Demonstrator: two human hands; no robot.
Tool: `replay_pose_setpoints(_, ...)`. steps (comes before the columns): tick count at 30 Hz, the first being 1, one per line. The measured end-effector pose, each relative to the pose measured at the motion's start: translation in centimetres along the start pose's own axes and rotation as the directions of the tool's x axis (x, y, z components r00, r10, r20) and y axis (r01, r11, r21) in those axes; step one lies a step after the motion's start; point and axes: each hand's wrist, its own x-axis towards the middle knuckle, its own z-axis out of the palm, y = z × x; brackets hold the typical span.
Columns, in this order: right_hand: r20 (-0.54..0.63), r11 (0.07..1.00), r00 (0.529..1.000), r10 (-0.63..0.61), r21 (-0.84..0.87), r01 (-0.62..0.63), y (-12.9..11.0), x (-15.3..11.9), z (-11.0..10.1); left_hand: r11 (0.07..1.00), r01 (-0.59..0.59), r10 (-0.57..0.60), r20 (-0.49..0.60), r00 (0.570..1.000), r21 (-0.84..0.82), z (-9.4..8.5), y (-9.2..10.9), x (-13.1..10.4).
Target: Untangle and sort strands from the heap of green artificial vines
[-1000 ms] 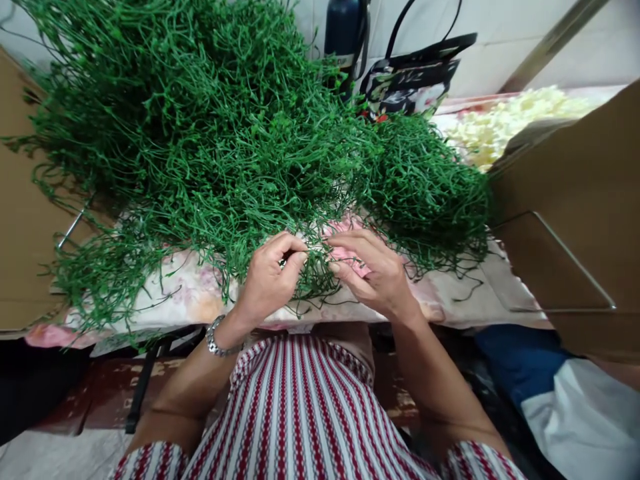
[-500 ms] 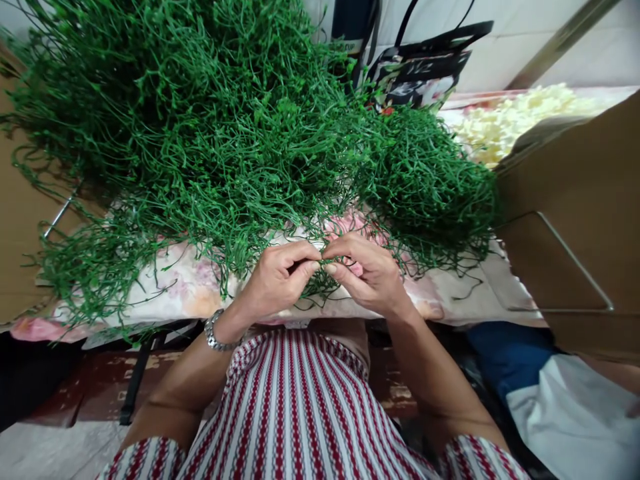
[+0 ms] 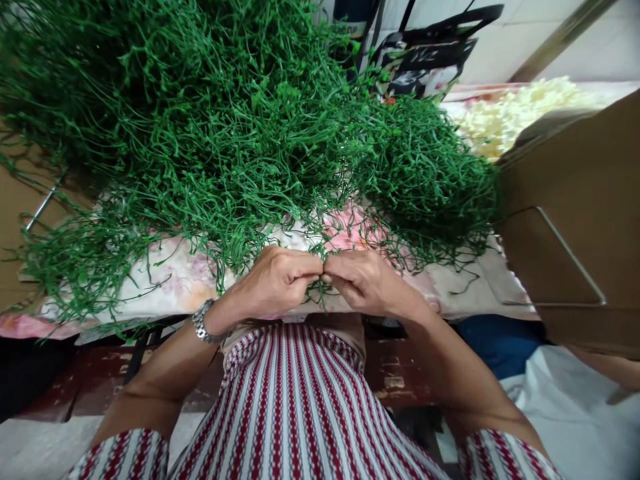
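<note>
Both hands meet at the near edge of the table, fingertips touching. My left hand [image 3: 281, 279], with a metal watch on the wrist, is closed in a pinch. My right hand [image 3: 367, 280] is closed the same way against it. Thin green plastic stems [image 3: 320, 293] show between and just below the fingers, so both hands appear to pinch one; its ends are largely hidden. Beyond them spreads a big tangled heap of green artificial stems [image 3: 215, 133] with small budded tips. A smaller pile of the same stems [image 3: 425, 173] lies to the right.
A flowered cloth [image 3: 170, 280] covers the table. Cardboard boxes stand at the right [image 3: 575, 220] and left [image 3: 20, 267], each with bent metal wire. Behind are a black patterned bag [image 3: 425, 63], a dark bottle [image 3: 350, 17] and pale yellow pieces [image 3: 525, 110]. Another person's clothed leg [image 3: 500, 343] shows at right.
The fingers of both hands have curled tighter, and the knuckles have turned inward. Both hands sit slightly lower, with elbows spread wider. The view has shifted a little.
</note>
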Motion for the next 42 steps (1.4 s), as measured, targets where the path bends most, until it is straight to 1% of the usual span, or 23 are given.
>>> replay_pose_setpoints(2,0.072,0.955,0.994,-0.077,0.293,0.053,0.3,-0.1,-0.1,0.99,-0.052,0.053,0.001,0.999,-0.127,-0.3,-0.2,0.0)
replay_pose_setpoints(3,0.089,0.904,0.992,-0.091,0.424,0.045,0.5,-0.2,0.0,0.979,-0.059,0.056,-0.02,0.998,-0.195,-0.4,-0.3,0.0)
replay_pose_setpoints(4,0.077,0.852,0.995,-0.071,0.523,0.021,0.6,-0.2,0.1,0.967,-0.049,0.038,-0.048,0.998,-0.25,-0.5,-0.4,0.0)
replay_pose_setpoints(6,-0.054,0.792,0.996,0.07,0.61,-0.022,0.7,-0.1,0.4,0.955,-0.012,-0.021,-0.109,0.994,-0.297,-0.5,-0.4,0.1)
replay_pose_setpoints(7,-0.142,0.795,0.977,0.16,0.606,-0.042,0.7,0.0,0.6,0.957,0.007,-0.047,-0.13,0.99,-0.29,-0.5,-0.3,0.1)
replay_pose_setpoints(8,-0.213,0.811,0.951,0.223,0.582,-0.06,0.6,0.1,0.8,0.963,0.022,-0.064,-0.147,0.987,-0.269,-0.4,-0.3,0.1)
replay_pose_setpoints(9,-0.255,0.835,0.934,0.249,0.546,-0.074,0.4,0.3,1.0,0.971,0.03,-0.07,-0.163,0.984,-0.238,-0.3,-0.2,0.1)
replay_pose_setpoints(10,-0.271,0.861,0.931,0.246,0.503,-0.081,0.1,0.5,1.2,0.98,0.028,-0.065,-0.179,0.982,-0.199,-0.1,-0.2,0.0)
replay_pose_setpoints(13,-0.26,0.925,0.946,0.192,0.37,-0.086,-0.9,0.9,1.9,0.996,0.006,-0.026,-0.234,0.972,-0.083,0.5,-0.2,-0.2)
replay_pose_setpoints(15,-0.263,0.954,0.948,0.18,0.282,-0.102,-1.5,0.9,2.2,1.0,-0.002,0.0,-0.24,0.971,-0.008,0.7,-0.3,-0.4)
replay_pose_setpoints(17,-0.234,0.977,0.956,0.178,0.158,-0.144,-1.7,0.8,2.3,0.996,-0.019,0.035,-0.192,0.981,0.083,0.7,-0.4,-0.5)
replay_pose_setpoints(20,-0.146,0.98,0.972,0.184,-0.05,-0.193,-1.4,0.4,2.1,0.969,-0.071,0.094,-0.091,0.991,0.237,0.2,-0.5,-0.5)
replay_pose_setpoints(21,-0.11,0.979,0.98,0.168,-0.093,-0.179,-1.2,0.2,1.9,0.958,-0.094,0.114,-0.061,0.992,0.27,0.0,-0.5,-0.5)
replay_pose_setpoints(23,-0.024,0.989,0.995,0.094,-0.115,-0.096,-0.6,0.1,1.4,0.949,-0.153,0.158,0.004,0.987,0.277,-0.3,-0.5,-0.4)
replay_pose_setpoints(25,0.064,0.997,0.998,-0.003,-0.079,0.008,0.0,0.1,0.8,0.954,-0.209,0.195,0.083,0.977,0.216,-0.5,-0.6,-0.4)
replay_pose_setpoints(27,0.139,0.996,0.987,-0.076,-0.032,0.081,0.5,0.1,0.5,0.964,-0.229,0.209,0.151,0.966,0.134,-0.5,-0.8,-0.4)
replay_pose_setpoints(30,0.201,0.99,0.97,-0.14,0.015,0.14,1.1,0.1,0.3,0.979,-0.198,0.182,0.232,0.956,0.049,-0.6,-1.0,-0.4)
replay_pose_setpoints(32,0.208,0.986,0.963,-0.169,0.04,0.164,1.2,0.1,0.3,0.985,-0.174,0.166,0.277,0.946,0.008,-0.8,-1.0,-0.2)
replay_pose_setpoints(35,0.156,0.971,0.962,-0.222,0.121,0.205,1.2,0.3,0.4,0.98,-0.163,0.189,0.293,0.937,-0.111,-1.3,-0.9,0.2)
replay_pose_setpoints(37,0.061,0.945,0.963,-0.262,0.221,0.243,1.0,0.6,0.4,0.956,-0.151,0.215,0.249,0.944,-0.253,-1.7,-0.9,0.6)
replay_pose_setpoints(39,-0.046,0.903,0.96,-0.277,0.33,0.277,0.7,0.9,0.4,0.908,-0.131,0.224,0.198,0.954,-0.398,-1.9,-1.1,0.8)
replay_pose_setpoints(40,-0.076,0.879,0.957,-0.281,0.381,0.288,0.5,1.0,0.4,0.885,-0.12,0.226,0.19,0.955,-0.45,-1.9,-1.2,0.9)
replay_pose_setpoints(42,-0.047,0.851,0.951,-0.305,0.434,0.295,0.3,1.1,0.2,0.866,-0.094,0.231,0.225,0.947,-0.492,-1.9,-1.6,1.0)
